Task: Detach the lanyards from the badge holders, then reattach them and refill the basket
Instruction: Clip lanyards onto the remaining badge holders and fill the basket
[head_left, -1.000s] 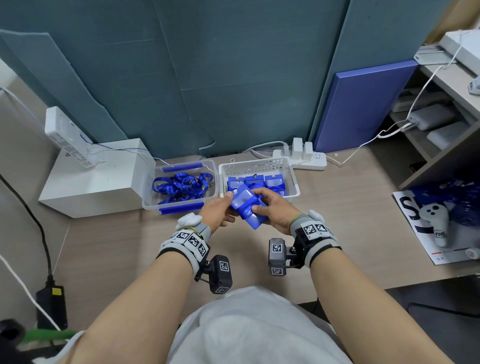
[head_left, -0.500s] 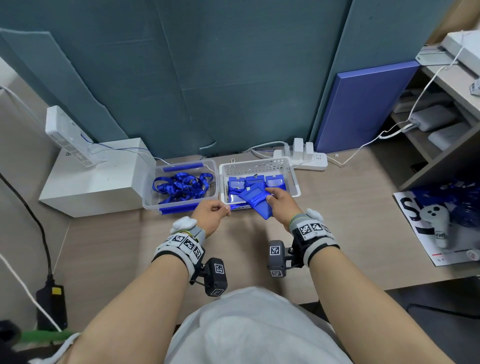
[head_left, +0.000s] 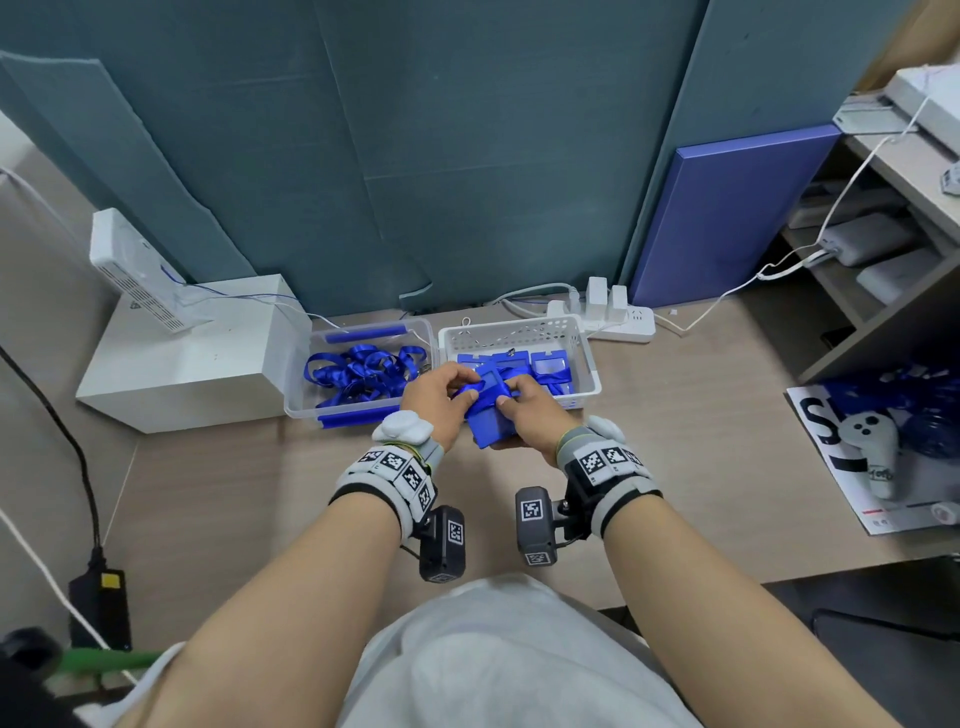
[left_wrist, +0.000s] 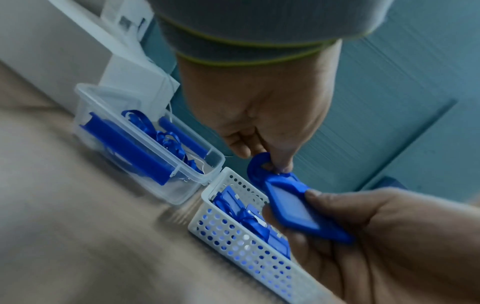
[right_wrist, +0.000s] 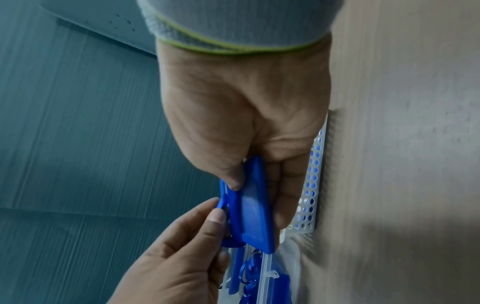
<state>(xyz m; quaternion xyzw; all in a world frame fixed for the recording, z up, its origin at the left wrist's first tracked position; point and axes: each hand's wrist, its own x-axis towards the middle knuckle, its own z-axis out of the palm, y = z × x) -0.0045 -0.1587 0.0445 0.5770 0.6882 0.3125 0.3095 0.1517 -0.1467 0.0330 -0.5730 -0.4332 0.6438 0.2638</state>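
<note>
While both wrists with their marker-printed grey bands hang over the near edge of the light wooden desk (head_left: 218, 499), the hands meet dead centre, just on the near side of the two bins. The right hand (head_left: 524, 415) grips a flat blue plastic badge holder (head_left: 488, 431) with a clear window, thumb on top and the other fingers curled under it, holding it tilted. The left hand (head_left: 439, 397) pinches the blue ribbon lanyard (head_left: 470, 389) right at the top end of that holder, thumb and forefinger pressed together on the loop. Can't really tell from any view whether the clip is hooked on or off, it's buried under the fingertips.

Just past the hands at 12 o'clock sits the white perforated plastic basket (head_left: 519, 332), with more blue badge holders (head_left: 548, 366) lying in it, some with ribbon on them. Touching its left wall, around 11 o'clock, is a clear plastic tub (head_left: 374, 327) with blue clip handles, holding a tangle of loose blue lanyards (head_left: 363, 374).

Further left at 10 o'clock there's a white box (head_left: 187, 364) with a white slotted device (head_left: 135, 270) leaning on it. Behind the basket, a white power strip (head_left: 618, 317) with adapters plugged in. Way over at 3 o'clock, a white game controller (head_left: 872, 447) lies on a printed sheet, and a blue board (head_left: 727, 218) leans on the teal wall panels.
</note>
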